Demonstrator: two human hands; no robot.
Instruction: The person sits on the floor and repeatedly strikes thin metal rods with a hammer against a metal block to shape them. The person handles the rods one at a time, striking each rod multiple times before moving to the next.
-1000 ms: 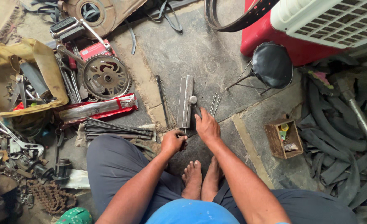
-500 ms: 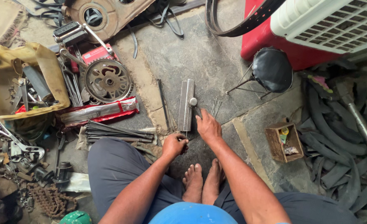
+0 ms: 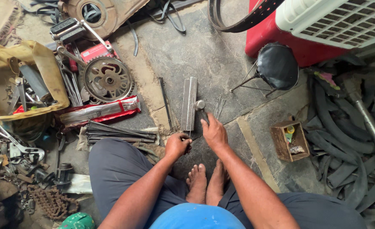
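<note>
The right hand (image 3: 214, 133) is closed around the handle of a hammer (image 3: 200, 106), whose small round head rests against the right edge of a metal bar (image 3: 189, 103). The left hand (image 3: 177, 145) is curled into a loose fist at the near end of that bar, pinching a thin spoke (image 3: 189, 135); how the fingertips sit on it is too small to tell. The bar lies flat on the stone floor (image 3: 204, 55) with its long axis running near to far, its near end pointing at the hands and its far end pointing away from the person. Just right of the hammer head a few loose spokes (image 3: 218, 106) lie along nearly the same line, and a thin dark rod (image 3: 166, 101) lies to the left of the bar, also near to far. Bare feet (image 3: 205, 183) sit just behind the hands. Further left, a bundle of dark spokes (image 3: 119, 132) lies left to right, and beyond it a long red and silver packet (image 3: 99, 112) lies the same way, slightly tilted. A toothed sprocket (image 3: 108, 79) sits beyond the packet, with a flat red box (image 3: 95, 51) behind it. To the right stands a small open wooden box (image 3: 289, 140) holding a yellow-green tube, and a black round stool (image 3: 276, 65) stands before a red case (image 3: 289, 40).
</note>
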